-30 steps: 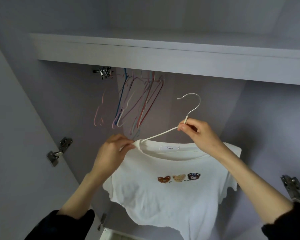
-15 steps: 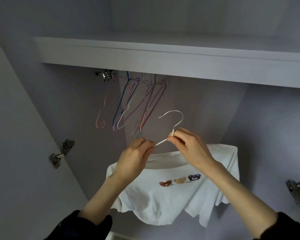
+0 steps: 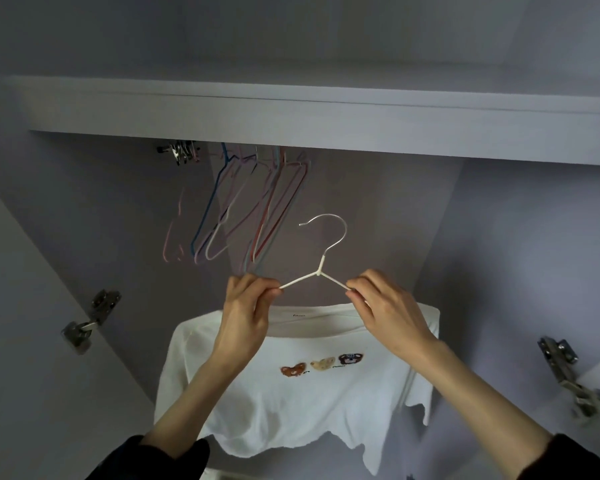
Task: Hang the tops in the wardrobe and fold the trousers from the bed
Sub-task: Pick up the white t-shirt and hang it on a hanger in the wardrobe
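Observation:
A white top [image 3: 291, 403] with three small bear faces on the chest hangs on a white wire hanger [image 3: 321, 268] inside the wardrobe. My left hand [image 3: 246, 313] pinches the hanger's left arm. My right hand [image 3: 385, 306] pinches its right arm. The hook points up and left, below the rail and apart from it. The collar sits just under my hands, and the hem hangs ragged and uneven.
Several empty coloured wire hangers [image 3: 236, 209] hang from the rail at the upper left, under the wardrobe shelf [image 3: 326, 123]. Metal door hinges show at the left [image 3: 90, 320] and right [image 3: 568, 375]. The grey back wall lies behind the top.
My right hand slid from the hanger's neck down onto its right arm. The hanger levelled out and the top now hangs centred between my hands.

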A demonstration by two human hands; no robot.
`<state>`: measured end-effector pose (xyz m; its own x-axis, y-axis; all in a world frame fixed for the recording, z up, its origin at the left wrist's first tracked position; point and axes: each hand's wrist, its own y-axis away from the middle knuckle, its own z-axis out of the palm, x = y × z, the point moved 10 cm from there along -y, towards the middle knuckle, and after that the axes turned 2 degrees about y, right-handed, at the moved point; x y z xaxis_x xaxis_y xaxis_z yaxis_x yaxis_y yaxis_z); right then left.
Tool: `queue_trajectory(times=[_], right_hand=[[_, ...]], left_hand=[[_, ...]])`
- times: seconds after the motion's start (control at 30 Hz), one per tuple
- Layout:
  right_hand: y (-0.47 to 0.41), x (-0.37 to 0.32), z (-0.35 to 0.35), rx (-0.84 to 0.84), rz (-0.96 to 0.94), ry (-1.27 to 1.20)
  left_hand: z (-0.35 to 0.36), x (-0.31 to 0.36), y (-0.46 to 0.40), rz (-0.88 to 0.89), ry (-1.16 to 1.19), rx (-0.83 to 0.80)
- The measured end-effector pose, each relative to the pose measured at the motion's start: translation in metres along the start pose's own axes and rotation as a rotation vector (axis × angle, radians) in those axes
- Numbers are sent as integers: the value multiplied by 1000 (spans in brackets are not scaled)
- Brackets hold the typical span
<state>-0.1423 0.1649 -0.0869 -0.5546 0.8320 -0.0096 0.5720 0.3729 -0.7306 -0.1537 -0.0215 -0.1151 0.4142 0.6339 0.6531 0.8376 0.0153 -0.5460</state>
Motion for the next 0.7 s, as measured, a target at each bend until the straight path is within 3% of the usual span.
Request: queue_trajectory(times=[0.17,0.33,0.53,0.63,0.7], right_hand=[[23,15,-2,25,-2,137],[41,27,-16,91,-3,205],[61,57,-33,88,74,292],[70,78,-42,80,121,336],[71,93,-47,65,152,383]], left_hand=[[14,1,-1,13,-22,-48],[32,21,-3,140,-88,-100],[78,36,-9,157,-233,-309],[81,73,-13,314,-285,-304],[75,114,-21,507,-325,-196]])
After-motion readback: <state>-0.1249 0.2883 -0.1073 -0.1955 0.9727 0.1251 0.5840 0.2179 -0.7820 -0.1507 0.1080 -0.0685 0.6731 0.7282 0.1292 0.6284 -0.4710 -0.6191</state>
